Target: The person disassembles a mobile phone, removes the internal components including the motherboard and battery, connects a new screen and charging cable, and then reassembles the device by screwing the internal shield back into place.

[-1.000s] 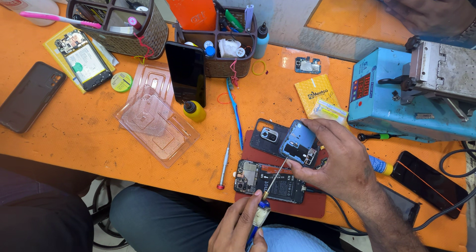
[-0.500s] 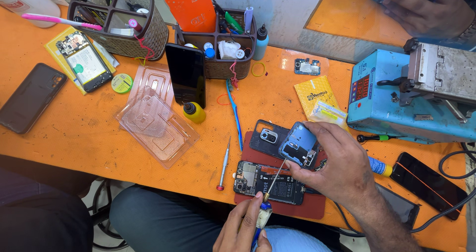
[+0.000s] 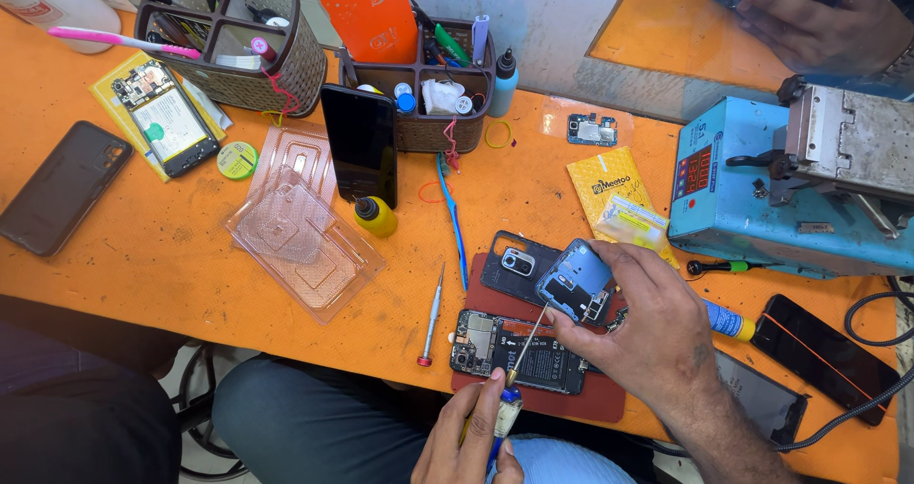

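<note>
The right hand [image 3: 647, 327] gripped a blue-grey phone part [image 3: 574, 289] above the opened phone [image 3: 519, 351] on the orange tabletop [image 3: 143, 265]. The left hand [image 3: 471, 441] clasped a screwdriver [image 3: 519, 365]. A yellow rectangular packet [image 3: 605, 184] lay beyond.

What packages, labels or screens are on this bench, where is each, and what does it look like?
Yellow sachet: flat pouch with clear window, beside the blue machine.
Machine display: small dark panel with red digits, on the blue machine.
Black phone: dark screen, leaning on the brown organiser.
Yellow card: under an opened phone, far left.
</note>
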